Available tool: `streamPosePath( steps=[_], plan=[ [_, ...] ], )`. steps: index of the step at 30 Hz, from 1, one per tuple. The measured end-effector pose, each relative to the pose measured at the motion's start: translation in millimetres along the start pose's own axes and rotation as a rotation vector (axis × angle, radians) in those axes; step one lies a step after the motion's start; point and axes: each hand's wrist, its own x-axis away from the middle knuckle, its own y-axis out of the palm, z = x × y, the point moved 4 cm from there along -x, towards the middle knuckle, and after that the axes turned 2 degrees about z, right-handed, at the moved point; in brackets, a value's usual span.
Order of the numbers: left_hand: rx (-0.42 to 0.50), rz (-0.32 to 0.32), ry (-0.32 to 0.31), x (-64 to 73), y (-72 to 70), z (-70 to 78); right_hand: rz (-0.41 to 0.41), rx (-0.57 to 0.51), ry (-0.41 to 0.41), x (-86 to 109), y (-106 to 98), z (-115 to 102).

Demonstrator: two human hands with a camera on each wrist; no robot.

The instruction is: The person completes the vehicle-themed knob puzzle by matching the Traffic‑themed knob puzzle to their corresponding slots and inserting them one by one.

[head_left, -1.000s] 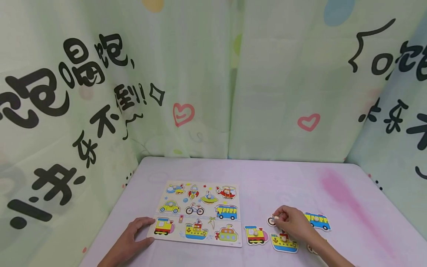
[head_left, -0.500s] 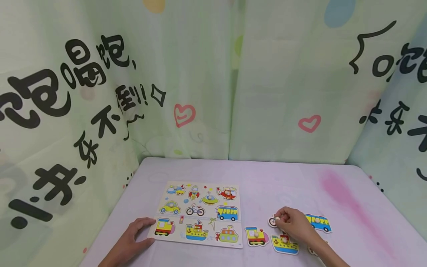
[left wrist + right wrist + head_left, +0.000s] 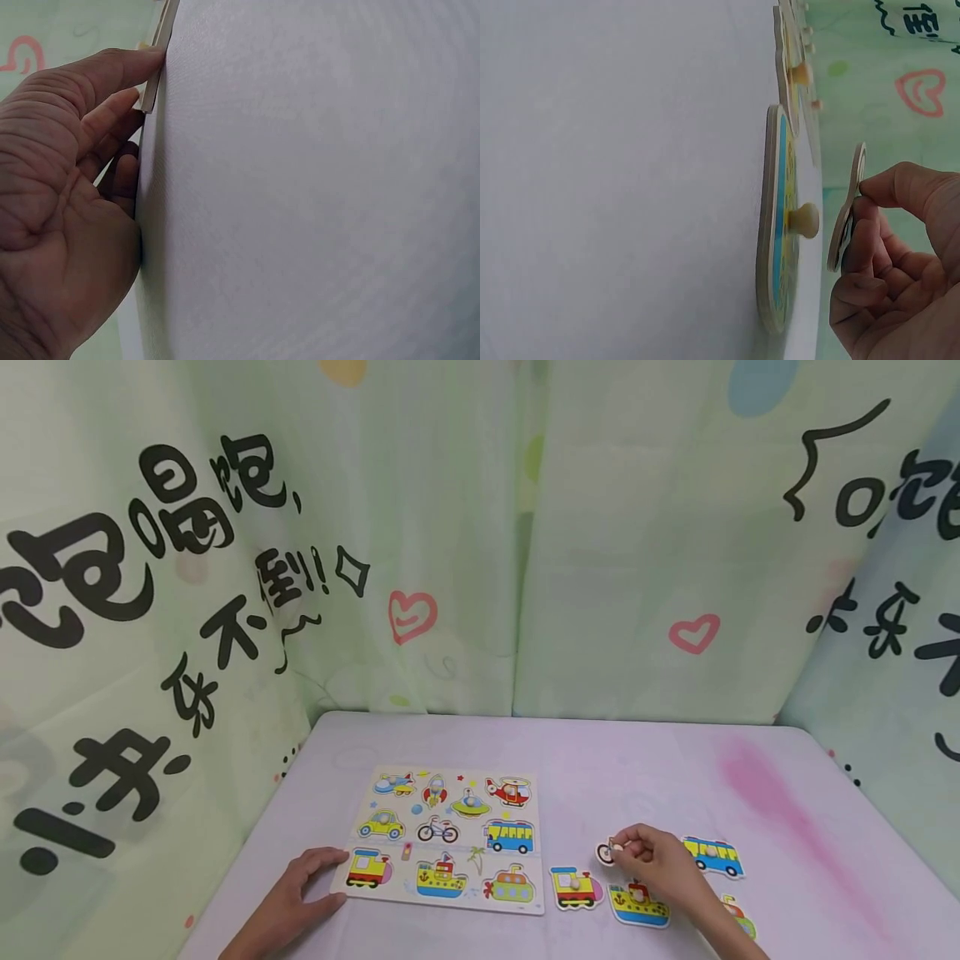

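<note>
1. Head view: your right hand [image 3: 656, 862] pinches the bicycle piece [image 3: 604, 853] over the desk [image 3: 600, 777], near the ship piece [image 3: 637, 910] and the train piece [image 3: 576, 889], well apart from the board [image 3: 471, 837].
2. The right wrist view shows thumb and fingers pinching that piece, raised and slightly tilted. A firm but light pinch near its middle should suit; it is thin and could twist.
3. The ship piece's knob [image 3: 804, 221] stands up close by, so give the bicycle piece enough height not to catch it.
4. Your left hand [image 3: 300, 887] has thumb and fingers spread, touching the board's edge. Light contact should steady it; harder pressure could slide it.
5. The bus piece [image 3: 714, 857] and submarine piece [image 3: 741, 917] lie right of that pinching hand; avoid brushing them with your forearm.
</note>
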Motion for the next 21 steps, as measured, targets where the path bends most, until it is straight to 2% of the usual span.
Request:
streamPosePath(
  steps=[9, 17, 21],
  plan=[
    [0.029, 0.0, -0.04, -2.0, 2.6, -4.8, -0.03, -0.024, -0.09, 12.2, 20.2, -26.7],
    [0.016, 0.002, -0.066, -0.3, 3.9, -4.5, -0.114, -0.08, -0.208, 22.2, 38.5, -42.2],
    [0.008, 0.001, -0.059, -1.8, 2.4, -2.4, -0.153, -0.109, -0.274, 26.0, 47.0, -48.8]
  ],
)
